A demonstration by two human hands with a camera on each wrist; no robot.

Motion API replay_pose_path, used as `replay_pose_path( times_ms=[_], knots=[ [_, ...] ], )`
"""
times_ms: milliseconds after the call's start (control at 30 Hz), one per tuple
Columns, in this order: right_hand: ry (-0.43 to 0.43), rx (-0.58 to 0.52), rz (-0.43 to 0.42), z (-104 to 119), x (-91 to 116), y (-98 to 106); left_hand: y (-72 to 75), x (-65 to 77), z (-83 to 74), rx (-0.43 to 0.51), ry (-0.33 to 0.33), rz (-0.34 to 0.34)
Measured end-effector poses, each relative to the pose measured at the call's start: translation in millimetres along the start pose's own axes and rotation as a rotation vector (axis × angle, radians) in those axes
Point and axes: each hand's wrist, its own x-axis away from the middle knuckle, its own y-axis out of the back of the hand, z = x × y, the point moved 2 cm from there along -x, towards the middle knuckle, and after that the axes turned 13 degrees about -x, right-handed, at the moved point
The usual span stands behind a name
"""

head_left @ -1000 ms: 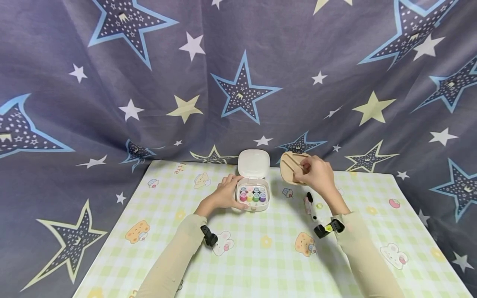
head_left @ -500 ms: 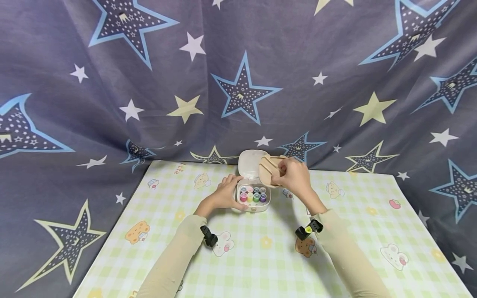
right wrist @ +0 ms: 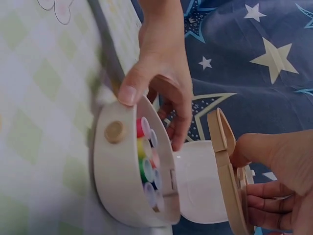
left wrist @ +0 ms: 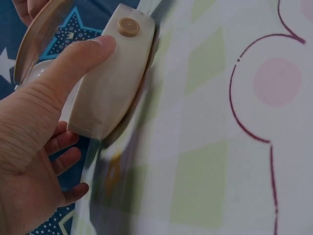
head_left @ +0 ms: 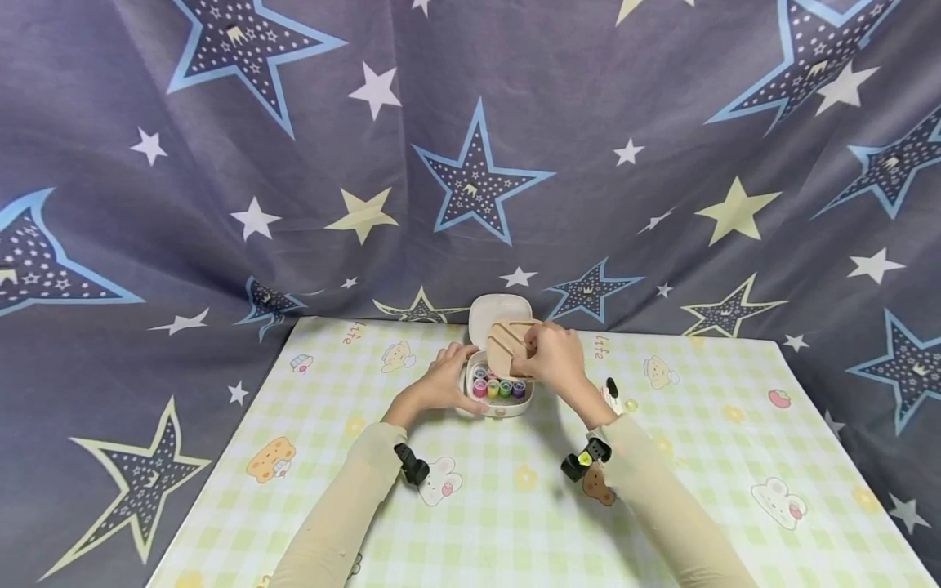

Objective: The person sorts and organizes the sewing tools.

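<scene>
A small white sewing box (head_left: 500, 412) stands on the table with its lid (head_left: 494, 305) raised at the back. Coloured thread spools (right wrist: 145, 169) stand in rows inside. My left hand (head_left: 437, 384) grips the box's left side; its thumb lies on the front wall beside a round tan button (left wrist: 128, 26). Over the back right of the box, my right hand (head_left: 556, 357) pinches a beige divided tray (head_left: 503, 349). The tray is tilted and hides part of the lid and the back spools. In the right wrist view, fingers reach into the tray's compartments.
Partly hidden behind the right forearm lies a small item with a black end (head_left: 612, 386) on the table. A checked cloth (head_left: 478, 523) with cartoon prints covers the tabletop. A star-patterned curtain (head_left: 294, 204) hangs along the back edge.
My right hand has carried the beige tray leftward from the box's right side to above its back part. My left hand keeps its grip on the box.
</scene>
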Motion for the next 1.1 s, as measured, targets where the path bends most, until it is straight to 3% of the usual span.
replay_pose_path(
  times_ms=[533,1100],
  knots=[
    [0.002,0.013,0.076,1.9,4.3,-29.0,1.1,-0.3,-0.4,0.021,0.0,0.002],
    [-0.026,-0.003,0.194,-2.8,-0.6,-43.8,1.2,-0.2,-0.9,0.019,-0.004,0.009]
  ],
)
